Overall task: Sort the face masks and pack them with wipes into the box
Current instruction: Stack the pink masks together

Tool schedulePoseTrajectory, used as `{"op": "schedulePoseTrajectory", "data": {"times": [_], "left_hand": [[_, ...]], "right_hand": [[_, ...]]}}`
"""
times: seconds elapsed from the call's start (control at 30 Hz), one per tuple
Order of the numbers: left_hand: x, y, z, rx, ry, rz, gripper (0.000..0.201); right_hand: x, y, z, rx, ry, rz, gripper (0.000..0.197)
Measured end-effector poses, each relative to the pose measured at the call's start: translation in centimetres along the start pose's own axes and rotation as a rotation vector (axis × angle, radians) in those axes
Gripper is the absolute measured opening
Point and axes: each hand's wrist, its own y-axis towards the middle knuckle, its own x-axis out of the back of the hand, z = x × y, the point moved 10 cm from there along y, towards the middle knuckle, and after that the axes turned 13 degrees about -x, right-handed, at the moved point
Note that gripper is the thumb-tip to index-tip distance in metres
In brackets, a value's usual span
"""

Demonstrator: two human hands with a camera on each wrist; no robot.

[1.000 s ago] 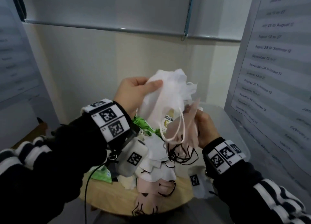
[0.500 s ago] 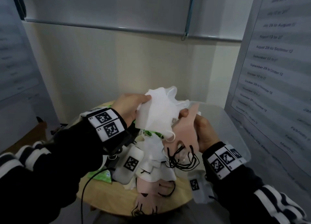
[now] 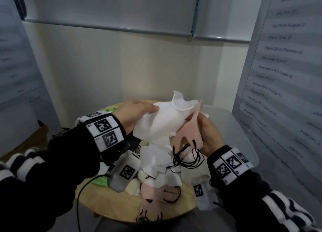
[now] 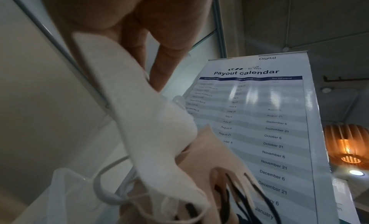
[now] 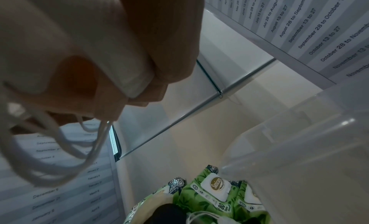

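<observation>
A bunch of white face masks [image 3: 163, 125] is held up over the round wooden table [image 3: 108, 207]. My left hand [image 3: 149, 109] grips its left side, thumb on top; the left wrist view shows my fingers [image 4: 159, 57] behind the white masks [image 4: 151, 120]. My right hand [image 3: 200, 120] pinches a pink mask [image 3: 190, 132] with black ear loops, pressed against the white bunch. Close up, the right wrist view shows the pinched fabric [image 5: 83, 42] with white loops hanging below it. Green wipes packs [image 5: 209, 194] lie on the table below.
Under my hands is a loose pile of white and pink masks [image 3: 160, 174]. A clear plastic box [image 3: 240, 132] stands at the right of the table. One green wipes pack [image 3: 100, 181] shows beneath my left wrist. Printed banners [image 3: 278, 66] stand close on both sides.
Both hands have come down towards the table with the masks. The white bunch, earlier raised and hanging open, is now lower and pressed against the pink mask.
</observation>
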Motion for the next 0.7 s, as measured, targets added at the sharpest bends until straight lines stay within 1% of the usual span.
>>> {"op": "schedulePoseTrajectory", "data": {"times": [0.03, 0.07, 0.13, 0.17, 0.23, 0.27, 0.33, 0.37, 0.43, 0.5, 0.53, 0.6, 0.63, 0.67, 0.7], "left_hand": [[0.1, 0.0, 0.2, 0.012, 0.015, 0.001, 0.014], [0.1, -0.1, 0.3, 0.02, 0.015, 0.003, 0.012], [0.4, -0.1, 0.5, 0.018, -0.009, -0.017, 0.013], [0.6, 0.0, 0.6, 0.017, -0.016, -0.042, 0.012], [1.4, 0.3, 0.7, 0.005, -0.002, -0.105, 0.011], [1.8, 0.4, 0.6, -0.008, 0.015, -0.135, 0.014], [2.3, 0.7, 0.5, -0.039, 0.056, -0.162, 0.016], [2.3, 0.8, 0.5, -0.054, 0.076, -0.155, 0.014], [1.9, 0.6, 0.4, -0.077, 0.118, -0.117, 0.012], [1.0, 0.5, 0.5, -0.088, 0.152, -0.052, 0.013], [0.5, 0.5, 0.6, -0.09, 0.165, -0.011, 0.014], [-0.6, 0.4, 0.8, -0.091, 0.196, 0.074, 0.016], [-1.0, 0.3, 0.9, -0.091, 0.201, 0.108, 0.016], [-1.2, 0.3, 1.0, -0.09, 0.195, 0.127, 0.017], [-1.1, 0.4, 1.0, -0.089, 0.182, 0.129, 0.017]], "right_hand": [[0.0, 0.1, -0.2, -0.01, -0.002, 0.008, 0.052], [0.0, 0.2, -0.3, -0.016, -0.008, 0.031, 0.052], [-0.3, 0.2, -0.8, -0.036, -0.039, 0.069, 0.037], [-0.2, 0.4, -1.2, -0.051, -0.034, 0.092, 0.037], [-0.5, 0.4, -1.9, -0.094, -0.049, 0.155, 0.054], [-0.9, 0.3, -2.0, -0.11, -0.059, 0.206, 0.053], [-1.5, -0.2, -1.8, -0.106, -0.067, 0.284, 0.035], [-1.8, -0.4, -1.6, -0.094, -0.048, 0.318, 0.036], [-2.5, -1.0, -1.3, -0.084, -0.014, 0.361, 0.046], [-2.4, -0.6, -1.4, -0.089, 0.0, 0.364, 0.053], [-2.2, -0.4, -1.3, -0.087, -0.017, 0.329, 0.063], [-1.6, -0.1, -1.4, -0.079, -0.052, 0.234, 0.094], [-1.3, -0.1, -1.6, -0.076, -0.036, 0.211, 0.103], [-1.1, 0.0, -1.6, -0.066, -0.018, 0.205, 0.106], [-0.6, 0.2, -1.7, -0.055, 0.006, 0.188, 0.105]]}}
